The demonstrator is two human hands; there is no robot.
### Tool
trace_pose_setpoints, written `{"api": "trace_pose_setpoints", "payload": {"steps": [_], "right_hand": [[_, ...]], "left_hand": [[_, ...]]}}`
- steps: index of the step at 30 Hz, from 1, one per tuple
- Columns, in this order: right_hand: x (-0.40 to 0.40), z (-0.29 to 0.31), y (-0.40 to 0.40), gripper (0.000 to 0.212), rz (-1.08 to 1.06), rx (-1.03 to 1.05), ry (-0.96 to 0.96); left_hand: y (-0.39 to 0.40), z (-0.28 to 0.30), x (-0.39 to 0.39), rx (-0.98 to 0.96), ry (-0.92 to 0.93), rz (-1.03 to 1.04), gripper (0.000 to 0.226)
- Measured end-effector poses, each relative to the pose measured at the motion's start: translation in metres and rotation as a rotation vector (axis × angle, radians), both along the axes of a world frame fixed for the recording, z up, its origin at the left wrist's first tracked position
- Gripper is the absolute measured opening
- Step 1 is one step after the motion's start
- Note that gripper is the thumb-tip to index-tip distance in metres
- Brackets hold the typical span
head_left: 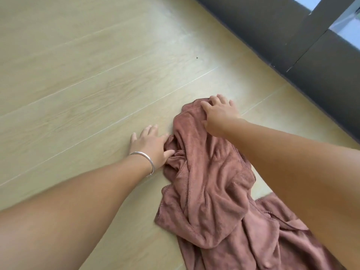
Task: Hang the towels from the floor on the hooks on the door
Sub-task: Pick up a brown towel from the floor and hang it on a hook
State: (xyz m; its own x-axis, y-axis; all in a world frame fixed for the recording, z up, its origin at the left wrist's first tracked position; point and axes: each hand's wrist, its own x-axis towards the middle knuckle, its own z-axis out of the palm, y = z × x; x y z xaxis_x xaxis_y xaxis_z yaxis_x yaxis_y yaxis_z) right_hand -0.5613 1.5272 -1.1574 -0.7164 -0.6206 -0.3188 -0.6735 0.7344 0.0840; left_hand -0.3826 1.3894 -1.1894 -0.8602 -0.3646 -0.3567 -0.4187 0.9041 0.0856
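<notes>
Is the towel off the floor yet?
No, the brown towel lies crumpled on the wooden floor with both hands on its edges.

No readable text, label, brand, number or sign anywhere in view.
</notes>
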Motion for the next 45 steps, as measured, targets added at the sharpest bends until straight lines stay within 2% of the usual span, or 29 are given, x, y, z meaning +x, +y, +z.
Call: {"api": "trace_pose_setpoints", "payload": {"steps": [2,6,9,12,17,20,25,29,33,40,45], "right_hand": [[0.0,0.0,-0.003,0.054,0.009,0.013,0.028],[-0.011,-0.003,-0.014,0.049,0.021,0.044,0.062],[-0.018,-0.007,-0.021,0.047,0.01,0.107,0.088],[-0.014,-0.004,-0.016,0.039,0.037,0.051,0.143],[-0.009,0.037,0.006,0.027,0.098,-0.016,0.227],[-0.011,0.09,0.016,0.026,0.121,0.005,0.247],[-0.004,0.201,0.016,0.027,0.089,-0.004,0.247],[0.014,0.29,-0.001,0.024,0.055,-0.024,0.24],[0.032,0.38,-0.033,0.021,0.132,-0.041,0.23],[0.08,0.524,-0.133,0.025,0.252,-0.095,0.26],[0.126,0.601,-0.21,0.025,0.329,-0.201,0.289]], "left_hand": [[0.002,0.001,0.004,-0.015,0.061,-0.002,0.053],[0.002,0.002,-0.01,0.086,0.077,0.149,0.04],[-0.001,0.007,-0.02,0.006,0.065,0.11,0.03],[-0.003,0.015,-0.019,-0.046,0.098,0.114,0.024],[-0.007,0.047,0.002,0.022,0.144,0.226,0.03],[-0.015,0.091,0.017,0.071,0.216,0.342,0.034],[-0.038,0.19,0.055,0.205,0.243,0.441,0.024],[-0.068,0.275,0.089,0.26,0.325,0.641,0.021],[-0.103,0.36,0.129,0.283,0.395,0.79,0.013],[-0.186,0.506,0.211,0.202,0.526,0.939,0.012],[-0.244,0.595,0.273,0.099,0.625,1.01,0.011]]}}
